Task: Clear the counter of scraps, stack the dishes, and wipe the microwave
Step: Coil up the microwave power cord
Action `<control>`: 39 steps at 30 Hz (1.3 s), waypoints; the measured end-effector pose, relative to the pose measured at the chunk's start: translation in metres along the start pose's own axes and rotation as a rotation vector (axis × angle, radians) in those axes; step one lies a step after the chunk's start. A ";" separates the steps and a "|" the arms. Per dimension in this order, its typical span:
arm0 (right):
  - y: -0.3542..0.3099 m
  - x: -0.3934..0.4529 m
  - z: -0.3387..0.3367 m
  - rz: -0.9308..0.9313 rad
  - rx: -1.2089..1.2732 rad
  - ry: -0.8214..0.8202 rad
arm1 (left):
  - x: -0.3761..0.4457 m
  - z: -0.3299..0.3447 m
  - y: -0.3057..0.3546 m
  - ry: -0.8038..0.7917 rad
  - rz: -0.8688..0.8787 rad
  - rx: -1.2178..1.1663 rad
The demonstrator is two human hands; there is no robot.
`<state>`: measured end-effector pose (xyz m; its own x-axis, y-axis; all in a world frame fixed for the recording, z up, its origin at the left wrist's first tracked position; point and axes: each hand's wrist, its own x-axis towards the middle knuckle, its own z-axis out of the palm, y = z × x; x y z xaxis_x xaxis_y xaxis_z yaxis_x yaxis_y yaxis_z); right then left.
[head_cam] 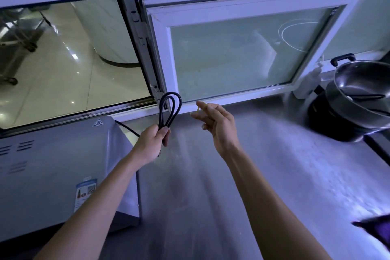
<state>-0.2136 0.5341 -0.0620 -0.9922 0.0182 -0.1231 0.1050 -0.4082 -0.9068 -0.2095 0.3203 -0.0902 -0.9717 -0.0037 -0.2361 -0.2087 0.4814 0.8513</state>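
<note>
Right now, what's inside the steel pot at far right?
The steel pot shows a bare shiny interior and a dark thin utensil-like piece low in it. It sits on a dark pan, whose contents are covered.

Two bare forearms — no sleeves, watch or rings on left hand (152, 143) or right hand (217, 124)

- Dim overall, with a cool blue-violet cast.
- Brightest through the open window (63, 59) at left, on pale floor tiles with small glints.
- Soft sheen streaking across the steel counter (274, 154); highlights on the pot rim (358, 82).
- Straight frames bowed by the wide angle toward the edges.
- Lower right corner blurred and smeared.
</note>
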 end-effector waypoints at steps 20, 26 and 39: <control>-0.004 -0.002 0.014 -0.065 -0.594 -0.146 | -0.012 0.000 -0.013 -0.063 0.105 0.168; -0.015 0.002 0.023 -0.074 -0.755 -0.227 | -0.018 -0.001 -0.003 -0.133 0.144 0.221; -0.012 0.005 0.042 -0.044 -0.768 -0.325 | -0.023 -0.015 0.007 -0.178 0.176 0.262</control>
<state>-0.2223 0.5013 -0.0346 -0.9539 -0.2930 -0.0650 -0.0354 0.3250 -0.9451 -0.1901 0.3110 -0.0717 -0.9508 0.2409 -0.1945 0.0176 0.6692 0.7428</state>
